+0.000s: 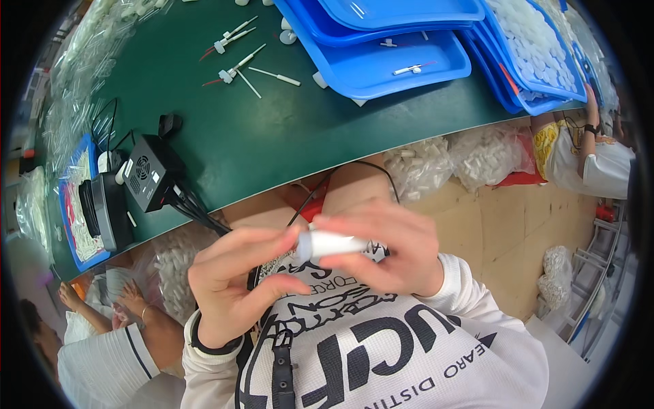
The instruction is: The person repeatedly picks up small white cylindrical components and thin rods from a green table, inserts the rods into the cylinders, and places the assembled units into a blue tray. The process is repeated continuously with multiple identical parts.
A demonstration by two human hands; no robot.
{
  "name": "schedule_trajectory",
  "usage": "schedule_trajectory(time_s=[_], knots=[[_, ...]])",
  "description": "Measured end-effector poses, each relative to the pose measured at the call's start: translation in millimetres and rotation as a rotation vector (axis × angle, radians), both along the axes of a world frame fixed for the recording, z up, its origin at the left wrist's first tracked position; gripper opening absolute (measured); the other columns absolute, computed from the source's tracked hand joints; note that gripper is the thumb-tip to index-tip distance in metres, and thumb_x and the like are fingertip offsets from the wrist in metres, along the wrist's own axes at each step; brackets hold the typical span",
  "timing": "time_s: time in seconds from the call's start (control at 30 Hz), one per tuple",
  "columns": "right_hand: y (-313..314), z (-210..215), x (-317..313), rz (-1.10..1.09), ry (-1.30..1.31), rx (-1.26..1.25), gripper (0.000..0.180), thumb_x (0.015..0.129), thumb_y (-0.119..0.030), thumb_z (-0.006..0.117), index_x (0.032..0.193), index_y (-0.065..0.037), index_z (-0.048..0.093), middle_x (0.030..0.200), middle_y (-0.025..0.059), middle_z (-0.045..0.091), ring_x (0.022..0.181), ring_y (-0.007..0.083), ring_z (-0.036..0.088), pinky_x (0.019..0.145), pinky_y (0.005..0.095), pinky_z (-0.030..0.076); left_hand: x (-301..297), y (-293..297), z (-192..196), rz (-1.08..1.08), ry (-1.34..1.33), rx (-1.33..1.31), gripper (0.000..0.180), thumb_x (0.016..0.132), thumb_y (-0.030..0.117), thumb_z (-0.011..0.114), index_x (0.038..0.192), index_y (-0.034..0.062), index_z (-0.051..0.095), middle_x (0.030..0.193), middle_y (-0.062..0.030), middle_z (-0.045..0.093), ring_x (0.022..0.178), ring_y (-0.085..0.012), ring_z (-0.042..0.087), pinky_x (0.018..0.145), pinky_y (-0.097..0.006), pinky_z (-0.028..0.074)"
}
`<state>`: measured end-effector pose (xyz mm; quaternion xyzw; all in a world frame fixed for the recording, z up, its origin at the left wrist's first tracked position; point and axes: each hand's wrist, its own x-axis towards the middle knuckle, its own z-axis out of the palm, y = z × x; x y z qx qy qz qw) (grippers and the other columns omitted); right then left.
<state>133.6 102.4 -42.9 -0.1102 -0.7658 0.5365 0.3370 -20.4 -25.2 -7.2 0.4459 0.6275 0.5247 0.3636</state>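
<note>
Near the chest, both hands hold a white tube: small, light, likely stiff smooth plastic, best pinched at its ends. Left hand fingertips close on its capped left end; right hand curls around the body. Beyond, green table; farther, blue trays.

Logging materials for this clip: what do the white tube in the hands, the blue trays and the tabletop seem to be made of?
White tube: likely plastic, smooth, slightly glossy, though blurred. Blue trays: moulded plastic, going by their even colour, rounded rims and soft sheen. Tabletop: dark green matte surface, perhaps a mat or laminate; the picture leaves that open.
</note>
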Motion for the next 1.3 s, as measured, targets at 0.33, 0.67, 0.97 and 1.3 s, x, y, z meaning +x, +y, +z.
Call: schedule_trajectory(time_s=[0.33, 0.67, 0.97, 1.3], knots=[[-7.5, 5.8, -0.5, 0.051, -0.322, -0.329, 0.016, 0.087, -0.013, 0.057, 0.093, -0.002, 0.048, 0.075, 0.0072, 0.061, 0.06, 0.012, 0.058, 0.06, 0.0243, 0.047, 18.6, 10.7, -35.5, 0.08, -0.655, -0.035, 0.035, 0.082, -0.006, 0.056, 0.116, -0.0062, 0.05, 0.117, -0.0146, 0.053, 0.099, -0.0177, 0.056, 0.086, -0.03, 0.045], [31.1, -0.5, -3.2, 0.228, 0.028, -0.084, 0.028, 0.068, -0.005, 0.07, 0.095, 0.003, 0.066, 0.096, 0.0157, 0.062, 0.085, 0.0242, 0.061, 0.071, 0.031, 0.049, 28.0, 6.6, -8.9, 0.05, -0.527, -0.116, 0.032, 0.088, 0.0, 0.049, 0.119, -0.0058, 0.041, 0.106, -0.0103, 0.055, 0.091, -0.0147, 0.056, 0.079, -0.026, 0.046], [33.1, 5.8, 6.0, 0.192, -0.071, -0.145, 0.027, 0.06, -0.002, 0.078, 0.086, 0.001, 0.069, 0.084, 0.0133, 0.066, 0.071, 0.0191, 0.064, 0.06, 0.0255, 0.049, 30.8, -1.6, -16.4, 0.105, -0.018, 0.04, 0.034, 0.069, -0.008, 0.071, 0.1, -0.0052, 0.059, 0.1, -0.0169, 0.062, 0.089, -0.0202, 0.062, 0.076, -0.028, 0.05], [27.7, -9.9, 5.9, 0.182, -0.014, -0.116, 0.027, 0.06, -0.004, 0.08, 0.085, 0.001, 0.07, 0.081, 0.012, 0.066, 0.067, 0.0156, 0.064, 0.055, 0.023, 0.048, 29.1, 1.1, -15.1, 0.048, 0.332, 0.067, 0.034, 0.067, -0.005, 0.073, 0.099, -0.0032, 0.061, 0.095, -0.0186, 0.065, 0.078, -0.0263, 0.065, 0.068, -0.029, 0.052]])
